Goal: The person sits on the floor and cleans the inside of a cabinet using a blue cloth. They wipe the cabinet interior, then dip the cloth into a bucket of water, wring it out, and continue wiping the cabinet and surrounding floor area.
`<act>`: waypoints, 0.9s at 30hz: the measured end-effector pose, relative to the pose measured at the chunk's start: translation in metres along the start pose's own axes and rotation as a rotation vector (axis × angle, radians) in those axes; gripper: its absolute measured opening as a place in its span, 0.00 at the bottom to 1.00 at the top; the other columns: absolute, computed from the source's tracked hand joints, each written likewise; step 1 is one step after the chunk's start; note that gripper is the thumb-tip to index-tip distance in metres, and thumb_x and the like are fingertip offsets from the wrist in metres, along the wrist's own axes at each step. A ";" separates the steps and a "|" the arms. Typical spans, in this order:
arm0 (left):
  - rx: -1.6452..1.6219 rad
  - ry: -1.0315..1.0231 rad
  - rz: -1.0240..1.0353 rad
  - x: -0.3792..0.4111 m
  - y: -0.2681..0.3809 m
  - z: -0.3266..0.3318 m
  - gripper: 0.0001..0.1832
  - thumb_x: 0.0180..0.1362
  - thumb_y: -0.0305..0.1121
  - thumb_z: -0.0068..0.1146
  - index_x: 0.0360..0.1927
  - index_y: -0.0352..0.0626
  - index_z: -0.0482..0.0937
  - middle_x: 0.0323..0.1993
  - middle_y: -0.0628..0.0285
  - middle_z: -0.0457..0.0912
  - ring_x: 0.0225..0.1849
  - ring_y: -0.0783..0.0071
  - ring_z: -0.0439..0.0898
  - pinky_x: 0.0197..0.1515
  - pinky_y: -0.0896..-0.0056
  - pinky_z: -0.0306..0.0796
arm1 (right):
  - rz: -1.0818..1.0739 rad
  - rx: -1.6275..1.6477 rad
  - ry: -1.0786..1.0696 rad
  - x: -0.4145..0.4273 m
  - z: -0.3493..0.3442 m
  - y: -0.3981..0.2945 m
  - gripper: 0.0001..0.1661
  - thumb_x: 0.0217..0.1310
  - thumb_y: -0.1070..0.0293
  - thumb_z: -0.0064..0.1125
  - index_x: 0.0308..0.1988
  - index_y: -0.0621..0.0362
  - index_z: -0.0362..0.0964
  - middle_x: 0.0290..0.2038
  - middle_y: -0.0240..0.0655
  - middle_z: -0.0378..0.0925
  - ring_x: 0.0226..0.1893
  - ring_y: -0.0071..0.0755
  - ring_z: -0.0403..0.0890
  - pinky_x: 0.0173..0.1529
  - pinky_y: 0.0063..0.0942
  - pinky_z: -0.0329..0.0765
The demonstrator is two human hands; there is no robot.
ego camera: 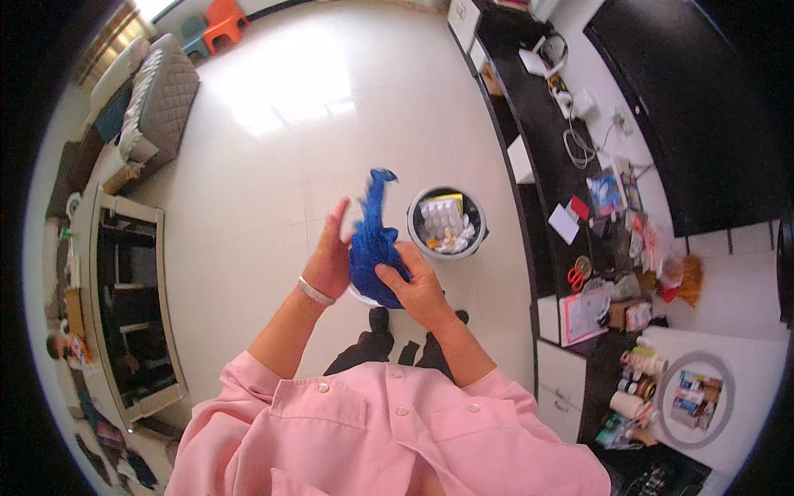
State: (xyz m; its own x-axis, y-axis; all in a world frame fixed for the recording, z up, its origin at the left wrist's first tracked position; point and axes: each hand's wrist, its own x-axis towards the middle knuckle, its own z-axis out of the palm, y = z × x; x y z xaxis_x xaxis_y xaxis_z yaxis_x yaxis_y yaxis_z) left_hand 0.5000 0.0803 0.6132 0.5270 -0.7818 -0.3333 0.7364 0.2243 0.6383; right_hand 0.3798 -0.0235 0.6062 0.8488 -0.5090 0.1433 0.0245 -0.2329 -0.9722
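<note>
A bunched blue cloth is in front of my body, its narrow upper end rising away from me and blurred. My right hand grips its right side, with the thumb pressed on top and the fingers around the edge. My left hand, with a metal band at the wrist, lies against the cloth's left side. Its raised digit is apart from the fabric, and its other fingers are hidden behind the cloth. Under the cloth the curved edge of a white object shows; the rest of it is covered.
A lined waste bin holding an egg-tray-like piece and crumpled waste stands right of my hands. A black-topped cabinet with red-handled scissors and clutter runs along the right. A low table stands left; an orange chair is far off.
</note>
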 end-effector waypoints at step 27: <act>0.724 -0.025 0.054 -0.008 0.039 0.003 0.33 0.55 0.49 0.50 0.61 0.49 0.54 0.47 0.55 0.72 0.50 0.70 0.69 0.46 0.68 0.67 | 0.206 0.256 -0.019 0.073 -0.082 -0.091 0.19 0.61 0.55 0.45 0.40 0.60 0.72 0.31 0.30 0.74 0.30 0.22 0.73 0.36 0.22 0.72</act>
State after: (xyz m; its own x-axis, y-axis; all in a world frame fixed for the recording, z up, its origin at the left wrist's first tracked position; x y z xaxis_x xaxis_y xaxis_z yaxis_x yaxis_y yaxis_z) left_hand 0.5229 0.0934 0.6431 0.5386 -0.7955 -0.2776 0.2396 -0.1713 0.9556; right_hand 0.3968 -0.1073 0.7203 0.8593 -0.5077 -0.0621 -0.0186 0.0904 -0.9957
